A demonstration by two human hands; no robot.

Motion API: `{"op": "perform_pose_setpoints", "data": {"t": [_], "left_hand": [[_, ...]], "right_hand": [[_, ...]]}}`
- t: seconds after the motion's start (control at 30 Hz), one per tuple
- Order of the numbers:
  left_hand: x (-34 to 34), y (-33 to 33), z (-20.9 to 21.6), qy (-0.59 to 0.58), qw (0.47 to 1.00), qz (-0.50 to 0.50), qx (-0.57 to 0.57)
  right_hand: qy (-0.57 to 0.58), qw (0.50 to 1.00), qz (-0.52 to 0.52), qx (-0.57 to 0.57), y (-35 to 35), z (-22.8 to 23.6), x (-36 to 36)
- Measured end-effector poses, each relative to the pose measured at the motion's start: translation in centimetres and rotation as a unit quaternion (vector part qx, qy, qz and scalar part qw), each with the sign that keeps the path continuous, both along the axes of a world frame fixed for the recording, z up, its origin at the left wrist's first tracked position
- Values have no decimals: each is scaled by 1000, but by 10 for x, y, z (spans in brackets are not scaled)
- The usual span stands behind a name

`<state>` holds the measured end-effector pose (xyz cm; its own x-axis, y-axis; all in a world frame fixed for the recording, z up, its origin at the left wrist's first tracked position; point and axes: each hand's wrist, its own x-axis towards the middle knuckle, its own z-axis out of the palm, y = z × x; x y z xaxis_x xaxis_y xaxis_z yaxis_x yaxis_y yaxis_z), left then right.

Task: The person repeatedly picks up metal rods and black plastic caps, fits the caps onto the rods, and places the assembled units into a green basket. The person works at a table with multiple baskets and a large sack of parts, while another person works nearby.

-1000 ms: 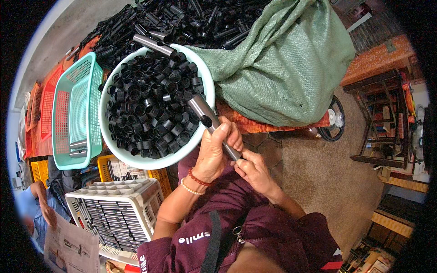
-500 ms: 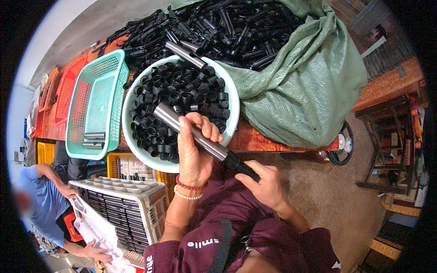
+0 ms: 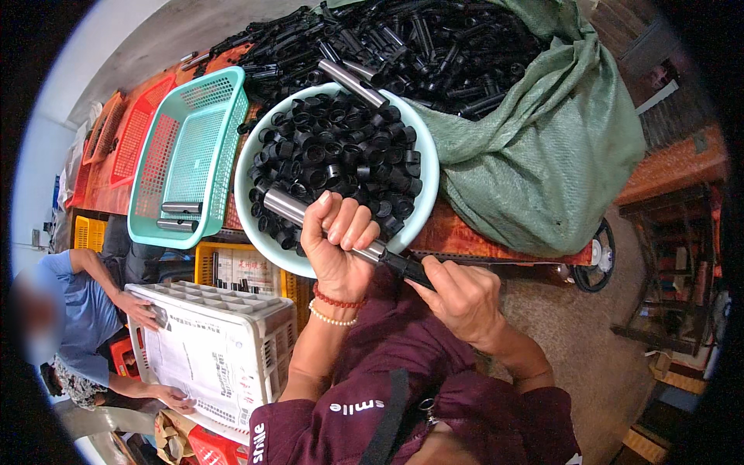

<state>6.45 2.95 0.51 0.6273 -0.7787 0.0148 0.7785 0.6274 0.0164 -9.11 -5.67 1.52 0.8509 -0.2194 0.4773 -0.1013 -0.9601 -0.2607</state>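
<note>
My left hand [image 3: 339, 244] is wrapped round the middle of a silver metal tube [image 3: 285, 205], which slants down to the right. At the tube's lower end, my right hand [image 3: 463, 301] grips its black end piece [image 3: 404, 266]; the right fingers partly hide that piece. Behind the tube's upper end stands a pale green bowl [image 3: 428, 182] heaped with short black rings or caps [image 3: 322, 147]. Another silver tube [image 3: 353, 84] rests across the bowl's far rim. Left of the bowl, a mint plastic basket [image 3: 141, 198] holds two dark, shiny tubes [image 3: 180, 225].
A heap of long black parts [image 3: 434, 46] covers the back of the red table, beside a green woven sack [image 3: 542, 163]. At lower left, a person in blue [image 3: 85, 310] holds newspaper [image 3: 194, 353] over a white crate [image 3: 283, 349]. A black wheel [image 3: 597, 263] is at right.
My left fingers have closed more tightly round the tube, and my right hand has turned over its black end. The person has spread the newspaper over the crate. The view has shifted slightly.
</note>
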Motion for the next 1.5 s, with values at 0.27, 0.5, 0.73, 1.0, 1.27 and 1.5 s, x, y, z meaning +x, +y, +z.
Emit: {"op": "perform_pose_setpoints", "data": {"t": [0.27,0.5,0.73,1.0,1.27,1.5], "left_hand": [[16,10,13,40,999,28,-22],[-5,-8,13,1,999,-33,-37],[-16,-14,17,34,998,-58,-17],[10,-4,17,28,998,8,-60],[-20,-19,8,37,997,-68,-17],[-2,-12,2,77,995,-50,-39]], "right_hand": [[-78,978,83,172,-19,32,4],[-151,901,73,401,-11,23,14],[-173,923,119,321,-11,19,18],[-267,918,57,288,-12,14,12],[-242,909,58,336,-9,2,34],[-118,921,20,371,-13,-15,4]]}}
